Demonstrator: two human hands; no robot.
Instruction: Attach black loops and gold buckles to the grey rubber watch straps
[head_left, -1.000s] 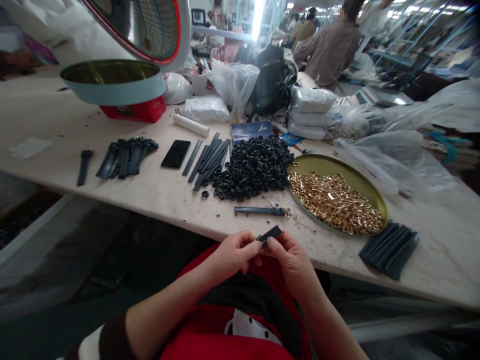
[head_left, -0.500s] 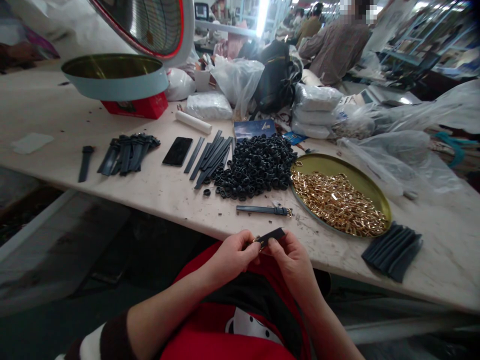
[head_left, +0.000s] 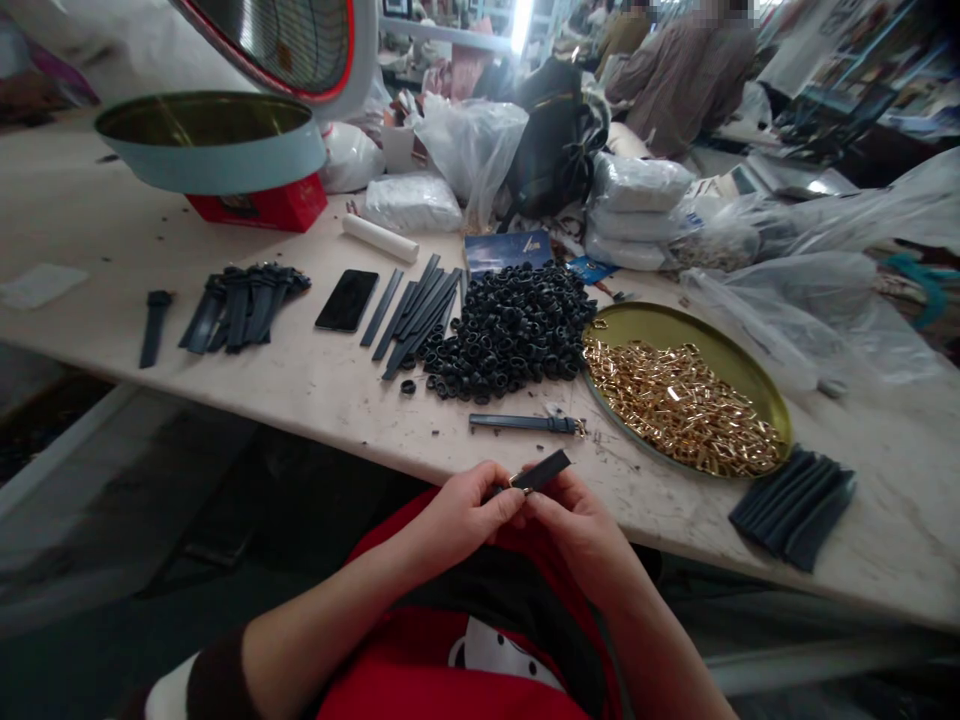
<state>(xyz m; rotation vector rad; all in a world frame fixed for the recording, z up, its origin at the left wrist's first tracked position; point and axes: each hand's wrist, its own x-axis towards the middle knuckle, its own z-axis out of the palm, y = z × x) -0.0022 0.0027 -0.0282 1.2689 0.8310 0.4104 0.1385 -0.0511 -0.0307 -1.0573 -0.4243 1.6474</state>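
Observation:
Over my lap at the table's front edge, my left hand pinches one end of a short dark strap. A gold buckle shows at that end, partly covered by my fingers. My right hand is closed at the same spot, its thumb tip by the buckle and its fingers behind the strap, whose free end points up to the right. Just beyond my hands lies a finished-looking strap with a loop and a gold buckle.
A heap of black loops sits mid-table, beside a round tray of gold buckles. Dark strips lie at right. Further left are loose strips, a phone, bundled straps and a round tin.
My right thumb has slid from the strap's face down towards the buckle. The strap now tilts up more steeply. The view has shifted slightly.

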